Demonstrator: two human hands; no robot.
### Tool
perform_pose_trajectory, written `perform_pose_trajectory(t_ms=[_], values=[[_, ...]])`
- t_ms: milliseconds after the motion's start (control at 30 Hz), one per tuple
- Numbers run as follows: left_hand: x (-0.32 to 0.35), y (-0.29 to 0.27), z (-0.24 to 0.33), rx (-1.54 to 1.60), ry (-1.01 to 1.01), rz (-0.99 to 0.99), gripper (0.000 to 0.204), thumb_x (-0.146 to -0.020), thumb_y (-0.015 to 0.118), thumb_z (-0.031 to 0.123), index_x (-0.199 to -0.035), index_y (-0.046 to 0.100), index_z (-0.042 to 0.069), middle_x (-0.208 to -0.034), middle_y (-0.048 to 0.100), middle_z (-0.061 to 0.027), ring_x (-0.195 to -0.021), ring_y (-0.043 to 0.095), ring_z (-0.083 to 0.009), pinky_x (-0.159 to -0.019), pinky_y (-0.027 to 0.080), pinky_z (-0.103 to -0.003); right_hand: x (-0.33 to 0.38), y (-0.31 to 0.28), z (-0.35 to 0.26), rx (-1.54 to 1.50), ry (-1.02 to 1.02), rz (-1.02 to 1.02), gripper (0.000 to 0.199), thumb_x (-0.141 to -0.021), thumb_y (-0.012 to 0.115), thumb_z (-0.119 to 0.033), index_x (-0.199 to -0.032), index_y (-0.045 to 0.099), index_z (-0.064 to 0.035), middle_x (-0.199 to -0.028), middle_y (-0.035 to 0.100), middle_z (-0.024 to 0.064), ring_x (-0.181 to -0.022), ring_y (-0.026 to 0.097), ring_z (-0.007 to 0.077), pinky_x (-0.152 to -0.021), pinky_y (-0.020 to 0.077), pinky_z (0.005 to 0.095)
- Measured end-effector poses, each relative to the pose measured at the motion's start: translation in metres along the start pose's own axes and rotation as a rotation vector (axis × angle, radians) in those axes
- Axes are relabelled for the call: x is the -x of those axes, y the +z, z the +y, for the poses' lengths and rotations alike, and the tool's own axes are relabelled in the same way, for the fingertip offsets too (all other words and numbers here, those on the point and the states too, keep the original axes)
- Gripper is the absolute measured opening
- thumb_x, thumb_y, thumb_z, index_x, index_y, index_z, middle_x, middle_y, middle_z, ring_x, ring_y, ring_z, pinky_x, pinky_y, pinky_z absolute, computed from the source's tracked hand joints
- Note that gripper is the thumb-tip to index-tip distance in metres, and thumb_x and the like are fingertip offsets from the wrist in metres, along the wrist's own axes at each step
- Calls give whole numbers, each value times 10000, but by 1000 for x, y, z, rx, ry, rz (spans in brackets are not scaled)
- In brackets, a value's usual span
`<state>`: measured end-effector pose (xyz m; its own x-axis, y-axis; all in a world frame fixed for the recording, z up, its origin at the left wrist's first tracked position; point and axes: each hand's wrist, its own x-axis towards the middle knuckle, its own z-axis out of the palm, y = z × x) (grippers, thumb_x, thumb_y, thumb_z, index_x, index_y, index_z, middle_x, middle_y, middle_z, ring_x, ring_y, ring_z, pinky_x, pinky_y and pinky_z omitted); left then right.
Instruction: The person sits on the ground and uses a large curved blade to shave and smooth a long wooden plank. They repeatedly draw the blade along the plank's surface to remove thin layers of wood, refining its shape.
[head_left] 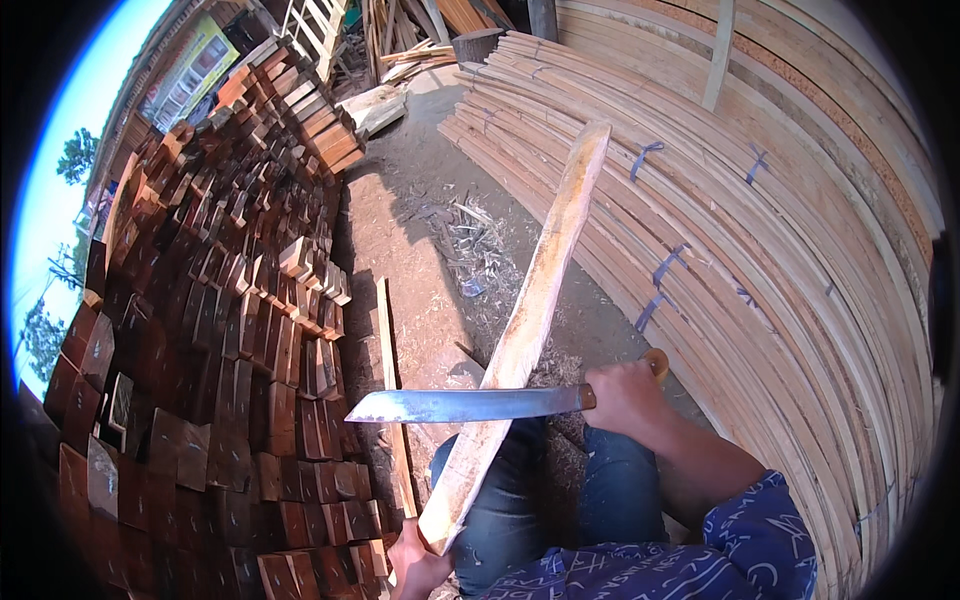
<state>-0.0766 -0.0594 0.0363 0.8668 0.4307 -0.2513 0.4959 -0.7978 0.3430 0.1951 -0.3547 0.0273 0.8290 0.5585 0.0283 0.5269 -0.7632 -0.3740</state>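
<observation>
My right hand (628, 402) is closed round the wooden handle of a machete (465, 404). Its long blade points left and lies across a rough wooden plank (535, 295) in the view; whether the edge touches the wood I cannot tell. The plank slants from my lap up to the far right, pale on its sides with a yellow-brown streaked face. At its near lower end my left hand (418, 562) grips it, fingers partly hidden. My knees, in blue trousers, are under and beside the plank.
Stacked dark timber blocks (200, 380) rise on the left. Long thin strips (720, 230), tied in bundles with blue bands, lie along the right. A narrow batten (388, 345) rests on the ground by the left stack. Wood shavings (478, 245) litter the ground ahead.
</observation>
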Motion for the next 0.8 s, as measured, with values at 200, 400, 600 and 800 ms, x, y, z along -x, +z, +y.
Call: perform_pose_trajectory(t_ms=[200,400,600,800], values=[[42,43,-17,34,-51,80,477,-694,737,210,-1071,509,26,-873,679,-239,-829,661,-439,-771,516,-499,44,-5,-29,170,8,7,152,-690,681,-207,-713,705,-58,-673,680,172,-644,695,343,-635,554,453],[38,70,-35,61,4,145,415,-686,701,179,-998,498,-7,-852,664,-281,-780,657,-450,-724,521,-511,38,32,-46,213,-15,-41,150,-698,688,-213,-705,714,-65,-684,686,164,-657,701,332,-622,555,440],[-1,84,-34,26,-31,44,412,-696,675,173,-1016,489,-8,-890,665,-284,-814,657,-452,-763,520,-511,9,92,-55,234,-82,-193,168,-687,712,-231,-732,723,-70,-751,708,153,-698,713,313,-643,565,434],[-37,76,-30,-144,-133,-182,506,-686,689,230,-1074,446,17,-973,666,-258,-855,669,-423,-792,523,-487,-19,147,-44,101,17,-193,166,-687,691,-209,-729,714,-50,-712,689,166,-686,703,340,-648,561,458]])
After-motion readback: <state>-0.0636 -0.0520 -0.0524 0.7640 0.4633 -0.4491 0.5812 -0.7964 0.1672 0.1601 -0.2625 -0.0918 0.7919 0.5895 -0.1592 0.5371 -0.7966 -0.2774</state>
